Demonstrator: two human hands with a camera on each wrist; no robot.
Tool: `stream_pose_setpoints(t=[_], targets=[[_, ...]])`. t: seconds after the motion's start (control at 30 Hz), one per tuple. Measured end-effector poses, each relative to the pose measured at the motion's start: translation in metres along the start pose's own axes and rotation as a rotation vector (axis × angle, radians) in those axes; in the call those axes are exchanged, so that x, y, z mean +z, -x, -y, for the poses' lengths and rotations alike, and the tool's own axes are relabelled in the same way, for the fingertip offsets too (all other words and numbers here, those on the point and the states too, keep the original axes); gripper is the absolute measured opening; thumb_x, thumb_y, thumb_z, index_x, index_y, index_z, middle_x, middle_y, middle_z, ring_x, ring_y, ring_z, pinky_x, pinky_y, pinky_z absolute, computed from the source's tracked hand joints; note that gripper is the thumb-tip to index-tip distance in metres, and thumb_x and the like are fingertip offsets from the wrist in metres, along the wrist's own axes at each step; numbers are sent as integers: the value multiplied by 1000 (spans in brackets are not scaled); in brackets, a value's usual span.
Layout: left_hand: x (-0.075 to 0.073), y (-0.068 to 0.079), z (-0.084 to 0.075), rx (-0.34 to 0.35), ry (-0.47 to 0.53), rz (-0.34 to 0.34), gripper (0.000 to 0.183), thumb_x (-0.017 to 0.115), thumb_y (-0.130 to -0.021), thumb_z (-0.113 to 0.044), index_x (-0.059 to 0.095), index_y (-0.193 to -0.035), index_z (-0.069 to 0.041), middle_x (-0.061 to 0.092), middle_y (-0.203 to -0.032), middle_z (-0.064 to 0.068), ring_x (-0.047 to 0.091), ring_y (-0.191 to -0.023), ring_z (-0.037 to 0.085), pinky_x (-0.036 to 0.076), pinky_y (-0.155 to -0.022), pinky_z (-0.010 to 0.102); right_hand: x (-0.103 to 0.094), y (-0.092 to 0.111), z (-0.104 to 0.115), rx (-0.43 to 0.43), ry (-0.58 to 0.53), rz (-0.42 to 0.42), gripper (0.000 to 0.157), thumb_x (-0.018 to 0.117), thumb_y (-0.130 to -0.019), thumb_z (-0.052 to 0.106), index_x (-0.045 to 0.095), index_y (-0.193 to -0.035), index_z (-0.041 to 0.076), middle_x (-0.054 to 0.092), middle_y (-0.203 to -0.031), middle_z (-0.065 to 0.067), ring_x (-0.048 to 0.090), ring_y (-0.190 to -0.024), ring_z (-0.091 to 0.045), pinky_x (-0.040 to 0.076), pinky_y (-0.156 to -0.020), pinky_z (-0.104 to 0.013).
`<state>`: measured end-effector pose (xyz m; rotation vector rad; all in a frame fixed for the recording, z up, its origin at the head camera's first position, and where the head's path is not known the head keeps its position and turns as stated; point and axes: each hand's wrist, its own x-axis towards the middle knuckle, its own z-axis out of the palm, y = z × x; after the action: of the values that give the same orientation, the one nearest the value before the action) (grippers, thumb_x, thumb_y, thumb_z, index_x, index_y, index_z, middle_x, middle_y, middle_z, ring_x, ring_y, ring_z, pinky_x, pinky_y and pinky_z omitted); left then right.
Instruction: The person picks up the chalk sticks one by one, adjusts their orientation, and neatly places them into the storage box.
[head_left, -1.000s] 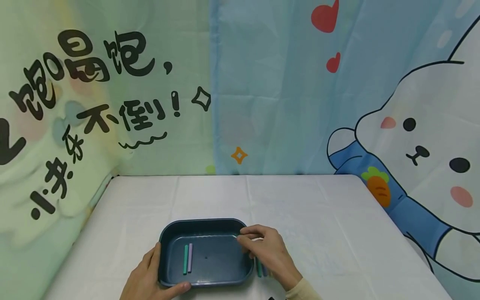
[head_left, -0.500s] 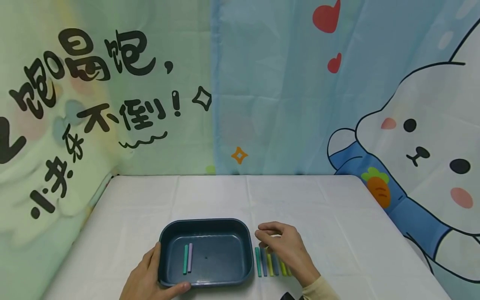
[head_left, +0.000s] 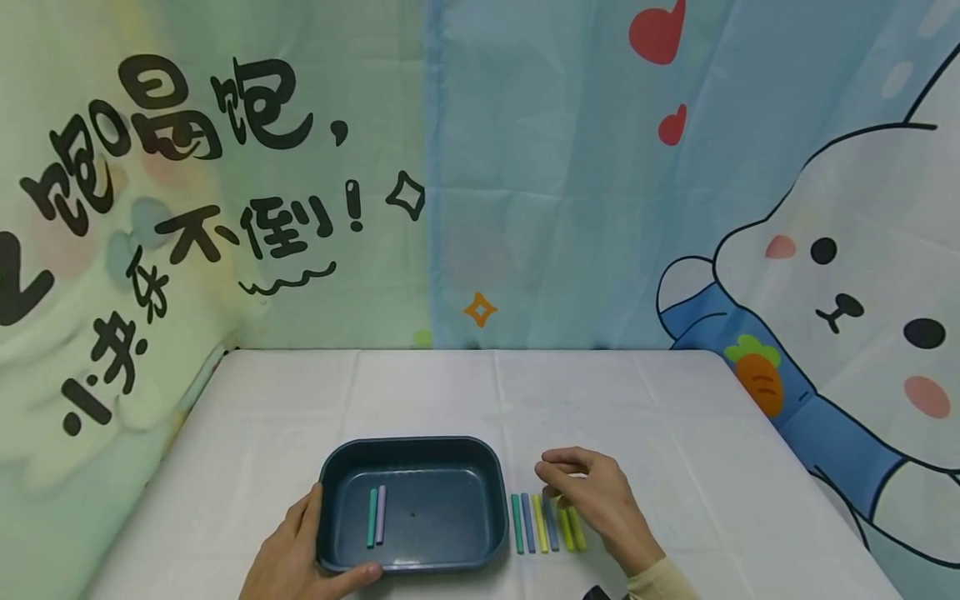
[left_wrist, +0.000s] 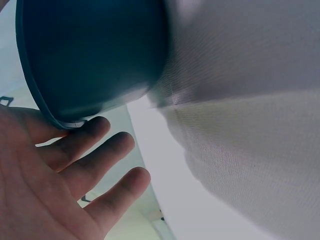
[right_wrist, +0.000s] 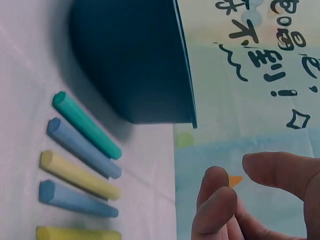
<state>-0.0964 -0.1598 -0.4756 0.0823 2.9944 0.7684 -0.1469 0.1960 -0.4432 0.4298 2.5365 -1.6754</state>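
Note:
A dark blue tray [head_left: 442,533] sits on the white cloth, holding a green chalk stick [head_left: 372,518] and a purple chalk stick [head_left: 380,515] side by side. My left hand [head_left: 303,554] rests against its near left corner, thumb along the front wall; in the left wrist view the fingers [left_wrist: 107,185] are extended, one touching the rim. To the tray's right lies a row of chalk sticks: green [right_wrist: 86,124], blue [right_wrist: 84,147], yellow [right_wrist: 79,174], another blue [right_wrist: 77,199] and yellow-green ones [head_left: 567,531]. My right hand [head_left: 596,492] hovers over the row's far end, fingers loosely bent, nothing between thumb and fingertips.
The white-clothed table [head_left: 637,417] extends behind and to both sides of the tray. A printed curtain [head_left: 540,208] with writing and a cartoon animal hangs along its back edge. A small black object [head_left: 596,592] shows beside the right sleeve.
My right hand has moved right, from the tray's right rim to above the chalk row, uncovering several sticks. The left hand, the tray and the two sticks in it have stayed put.

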Motion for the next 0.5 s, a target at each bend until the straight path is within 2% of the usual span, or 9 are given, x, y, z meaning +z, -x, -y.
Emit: stream_pose_setpoints(t=[0.5], targets=[[0, 0, 0, 0, 16, 13, 135, 71, -67, -83, 24, -157, 7, 45, -147, 28, 57, -121, 43, 52, -92, 57, -13, -2, -17, 33, 48, -5, 42, 78, -89, 31, 70, -117, 0, 72, -95, -4, 68, -77, -21, 56, -69, -36]])
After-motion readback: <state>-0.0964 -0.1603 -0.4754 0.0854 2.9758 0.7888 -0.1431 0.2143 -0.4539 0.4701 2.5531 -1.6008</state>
